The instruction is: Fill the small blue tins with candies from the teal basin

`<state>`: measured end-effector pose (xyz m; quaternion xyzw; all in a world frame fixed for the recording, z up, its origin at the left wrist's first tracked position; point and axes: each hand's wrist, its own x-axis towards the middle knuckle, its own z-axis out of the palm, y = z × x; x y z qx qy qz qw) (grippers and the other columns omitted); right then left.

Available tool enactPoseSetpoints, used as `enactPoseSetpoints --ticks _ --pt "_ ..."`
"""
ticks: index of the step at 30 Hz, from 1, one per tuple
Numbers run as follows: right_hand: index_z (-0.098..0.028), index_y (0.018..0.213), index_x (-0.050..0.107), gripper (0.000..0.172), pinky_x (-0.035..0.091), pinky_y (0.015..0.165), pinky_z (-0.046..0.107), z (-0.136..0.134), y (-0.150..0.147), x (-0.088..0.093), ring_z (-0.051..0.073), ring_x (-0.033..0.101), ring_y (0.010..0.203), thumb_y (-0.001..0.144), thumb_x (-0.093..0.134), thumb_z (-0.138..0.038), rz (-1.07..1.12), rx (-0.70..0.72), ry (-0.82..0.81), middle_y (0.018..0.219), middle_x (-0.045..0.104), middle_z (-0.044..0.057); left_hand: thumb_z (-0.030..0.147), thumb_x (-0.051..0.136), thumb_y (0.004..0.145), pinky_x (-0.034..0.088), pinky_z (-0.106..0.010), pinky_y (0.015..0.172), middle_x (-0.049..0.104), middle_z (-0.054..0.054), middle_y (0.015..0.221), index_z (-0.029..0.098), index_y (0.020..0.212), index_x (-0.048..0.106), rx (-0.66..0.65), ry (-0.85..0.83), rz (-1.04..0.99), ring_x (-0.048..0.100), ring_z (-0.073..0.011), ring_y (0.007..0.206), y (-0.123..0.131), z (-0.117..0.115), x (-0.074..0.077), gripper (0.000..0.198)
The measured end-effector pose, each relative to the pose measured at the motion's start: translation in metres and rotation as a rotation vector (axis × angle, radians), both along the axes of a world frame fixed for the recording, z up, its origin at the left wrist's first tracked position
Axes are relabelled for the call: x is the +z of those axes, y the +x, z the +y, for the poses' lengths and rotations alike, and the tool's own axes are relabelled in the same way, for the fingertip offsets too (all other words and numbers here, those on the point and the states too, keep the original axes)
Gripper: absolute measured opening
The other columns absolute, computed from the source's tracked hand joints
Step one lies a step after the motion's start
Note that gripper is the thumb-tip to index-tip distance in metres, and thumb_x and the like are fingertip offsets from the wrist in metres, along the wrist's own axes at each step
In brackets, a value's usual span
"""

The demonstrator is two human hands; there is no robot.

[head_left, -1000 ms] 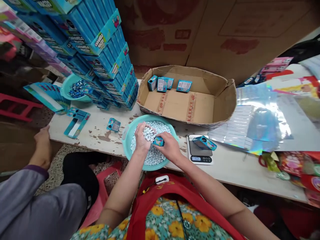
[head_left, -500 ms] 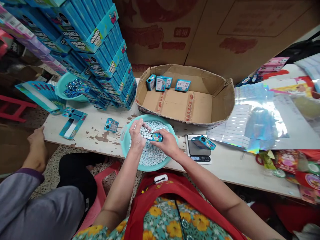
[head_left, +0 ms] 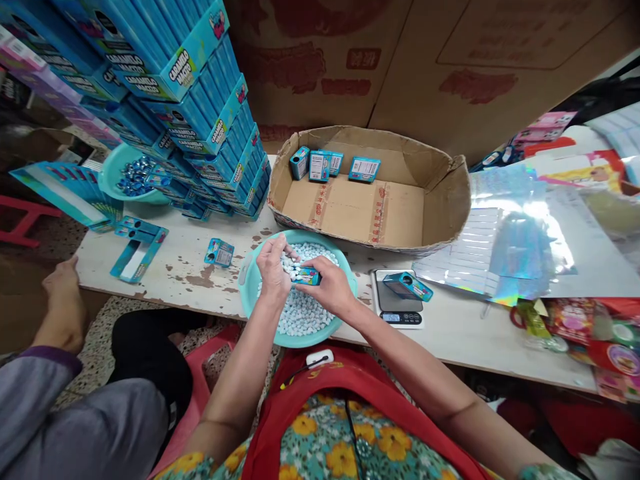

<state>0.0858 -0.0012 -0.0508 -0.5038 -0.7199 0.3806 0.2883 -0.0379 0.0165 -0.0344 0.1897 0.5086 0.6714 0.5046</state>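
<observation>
My left hand (head_left: pixel 273 268) is cupped around several small pale candies (head_left: pixel 293 268) above a turquoise basin (head_left: pixel 247 293). Held in my right hand (head_left: pixel 334 287) is a small blue candy box (head_left: pixel 307 276), tilted so one end faces the candies in my left palm. The fingers of both hands nearly meet. More pale blue and white candies (head_left: pixel 306 319) fill the basin below. To the right, a digital scale (head_left: pixel 401 319) carries another blue box (head_left: pixel 415 287) lying tilted on its plate. One more small blue box (head_left: pixel 219 253) rests on the table to the left.
Behind the basin stands an open cardboard tray (head_left: pixel 350 213) with several blue boxes along its back. Tall stacks of blue display boxes (head_left: pixel 215 133) rise at left, beside a bowl of wrapped candies (head_left: pixel 107 180). Shiny plastic sheets (head_left: pixel 520 233) lie right. A co-worker's hand (head_left: pixel 65 293) is at far left.
My right hand and the blue box have shifted slightly left, closer to the left palm. The whole view has moved a little. The box on the scale stays put.
</observation>
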Motion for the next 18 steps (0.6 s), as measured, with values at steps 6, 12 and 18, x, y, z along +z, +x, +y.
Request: enactPoseSetpoints --ticks 6,12,18 --pt "-0.022 0.097 0.064 0.034 0.046 0.080 0.034 0.005 -0.005 0.007 0.022 0.060 0.090 0.067 0.077 -0.031 0.044 -0.016 0.017 0.092 0.064 0.004 0.036 0.065 0.077 0.042 -0.022 0.052 0.046 0.005 0.054 0.017 0.067 0.047 0.027 0.034 0.033 0.048 -0.0074 0.047 -0.003 -0.001 -0.002 0.028" --pt "-0.021 0.096 0.064 0.032 0.046 0.079 0.034 0.003 -0.009 0.008 0.022 0.059 0.090 0.068 0.077 -0.030 0.058 -0.018 0.012 0.092 0.064 0.004 0.037 0.065 0.077 0.044 -0.022 0.055 0.046 0.006 0.056 0.018 0.074 0.049 0.063 0.026 0.051 0.049 -0.0077 0.050 -0.004 -0.001 0.001 0.025" --pt "-0.021 0.098 0.064 0.034 0.046 0.079 0.033 0.001 -0.013 0.008 0.021 0.059 0.089 0.067 0.078 -0.028 0.115 -0.049 0.038 0.092 0.064 0.004 0.035 0.065 0.077 0.044 -0.021 0.054 0.046 0.006 0.056 0.017 0.077 0.051 0.079 0.062 0.082 0.046 -0.0064 0.046 -0.007 -0.003 0.005 0.023"
